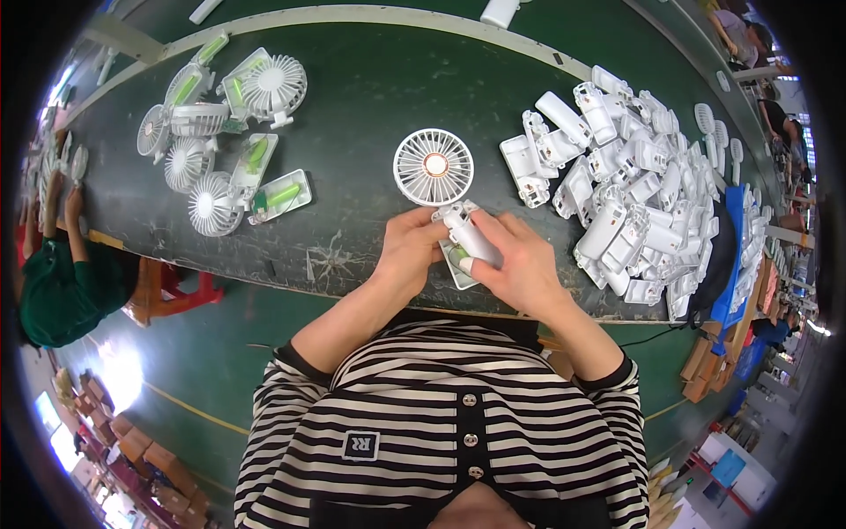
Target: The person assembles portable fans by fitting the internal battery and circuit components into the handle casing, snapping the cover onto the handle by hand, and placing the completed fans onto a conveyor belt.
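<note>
Fan [414,181]: mid-surface [352,220], round head just beyond the hands, handle [463,280] pointing back at the striped shirt [397,410], bit of green [456,254] peeking out from inside
Left hand [408,249]: mostly closed, curled in at the handle's left side up near the neck; fingertips partly hidden, so hard to swear to the exact grip
Right hand [522,263]: also closed up, thumb and fingers on a white cover [476,238], tilted over the handle
Off to the left: loose bunch of open-handled fans [213,204], green stuff showing in several
Off to the right: big messy heap of white casings [604,231]
Far left: another person in green [66,291], beside the surface
</note>
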`<state>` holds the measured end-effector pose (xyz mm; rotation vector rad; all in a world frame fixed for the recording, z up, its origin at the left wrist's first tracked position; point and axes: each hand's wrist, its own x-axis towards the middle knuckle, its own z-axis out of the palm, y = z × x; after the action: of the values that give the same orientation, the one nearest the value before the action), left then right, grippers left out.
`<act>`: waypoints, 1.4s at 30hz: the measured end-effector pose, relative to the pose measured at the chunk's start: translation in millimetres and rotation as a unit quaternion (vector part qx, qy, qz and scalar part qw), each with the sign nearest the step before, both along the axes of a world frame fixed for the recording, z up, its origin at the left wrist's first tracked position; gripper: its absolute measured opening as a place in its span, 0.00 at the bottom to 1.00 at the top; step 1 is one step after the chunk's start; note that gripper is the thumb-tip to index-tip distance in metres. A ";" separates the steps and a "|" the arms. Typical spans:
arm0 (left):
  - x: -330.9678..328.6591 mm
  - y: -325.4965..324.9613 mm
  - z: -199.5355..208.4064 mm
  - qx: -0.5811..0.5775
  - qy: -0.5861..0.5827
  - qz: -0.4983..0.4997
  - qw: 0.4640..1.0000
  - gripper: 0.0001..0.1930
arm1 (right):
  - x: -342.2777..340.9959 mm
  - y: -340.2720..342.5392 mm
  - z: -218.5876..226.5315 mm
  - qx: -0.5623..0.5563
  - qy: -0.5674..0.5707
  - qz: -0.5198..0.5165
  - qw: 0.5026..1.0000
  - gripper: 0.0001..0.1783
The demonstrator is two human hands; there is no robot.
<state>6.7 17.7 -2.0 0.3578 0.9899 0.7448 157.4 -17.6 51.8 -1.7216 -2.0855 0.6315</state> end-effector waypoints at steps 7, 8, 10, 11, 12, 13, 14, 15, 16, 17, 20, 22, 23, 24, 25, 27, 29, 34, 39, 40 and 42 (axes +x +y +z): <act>0.0 2.5 6.7 -0.019 0.012 -0.013 1.000 0.12 | -4.9 -1.7 16.7 0.056 -0.049 -0.076 0.994 0.29; -0.7 3.2 6.4 -0.020 0.010 -0.012 1.000 0.12 | -6.7 -3.2 18.3 0.064 -0.078 -0.068 0.993 0.28; -1.9 4.8 6.1 -0.043 -0.029 -0.004 0.999 0.14 | -10.7 -3.7 17.5 0.072 -0.108 -0.059 0.990 0.28; -1.9 5.5 8.8 -0.044 -0.030 -0.004 0.999 0.14 | -13.3 -3.9 14.7 0.082 -0.106 -0.056 0.989 0.28; -1.7 6.4 13.8 -0.058 -0.032 0.005 0.998 0.15 | -15.6 -4.1 12.2 0.092 -0.104 -0.053 0.989 0.27; -1.7 7.5 16.0 -0.071 -0.035 0.012 0.997 0.16 | -16.9 -2.7 10.2 0.105 -0.102 -0.045 0.988 0.27; -1.7 7.6 15.0 -0.071 -0.035 0.012 0.997 0.16 | -19.0 -2.0 9.1 0.105 -0.102 -0.045 0.988 0.27; -1.8 7.6 13.0 -0.068 -0.058 0.014 0.996 0.17 | -21.4 -1.4 8.3 0.095 -0.093 -0.042 0.990 0.27; -2.2 7.1 11.4 -0.065 -0.081 0.016 0.994 0.18 | -24.0 -1.0 7.5 0.084 -0.084 -0.039 0.992 0.28; -2.3 6.5 9.7 -0.066 -0.081 0.017 0.994 0.18 | -26.3 -0.7 6.2 0.084 -0.084 -0.038 0.992 0.28; -1.3 5.1 7.7 -0.040 -0.098 0.031 0.994 0.18 | -30.4 -0.1 2.5 0.086 -0.099 -0.039 0.991 0.28; -1.0 5.1 10.0 -0.043 -0.102 0.043 0.993 0.18 | -31.2 0.7 1.0 0.088 -0.102 -0.041 0.990 0.28; -1.0 5.3 10.6 -0.043 -0.102 0.044 0.993 0.18 | -31.3 0.8 -0.1 0.087 -0.101 -0.041 0.990 0.28; -0.9 5.4 11.1 -0.044 -0.100 0.046 0.993 0.18 | -31.3 0.9 -1.4 0.096 -0.106 -0.035 0.989 0.28; -0.7 5.7 11.9 -0.046 -0.099 0.048 0.993 0.18 | -31.1 0.8 -2.3 0.104 -0.111 -0.030 0.988 0.29; -0.9 5.7 13.9 -0.047 -0.094 0.043 0.994 0.17 | -31.4 0.2 -3.9 0.107 -0.119 -0.028 0.987 0.29; -1.0 6.0 13.9 -0.048 -0.088 0.039 0.994 0.17 | -31.1 -0.4 -5.6 0.109 -0.127 -0.025 0.986 0.29; -2.1 4.7 11.1 -0.016 -0.017 -0.024 0.999 0.15 | -30.7 0.6 -8.2 0.135 -0.138 -0.010 0.981 0.29; -1.1 4.7 12.3 -0.011 -0.015 -0.017 1.000 0.15 | -30.6 0.3 -12.3 0.144 -0.166 0.006 0.976 0.31; -0.9 5.0 10.9 -0.010 -0.011 -0.022 1.000 0.15 | -30.7 0.4 -12.4 0.145 -0.171 0.010 0.975 0.32; 1.2 5.7 10.6 -0.015 0.002 -0.021 1.000 0.14 | -30.5 1.0 -12.7 0.146 -0.168 0.013 0.975 0.32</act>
<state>7.9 23.4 8.7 0.3536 0.9930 0.6918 126.9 -16.6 39.1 -1.7219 -2.2864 0.0284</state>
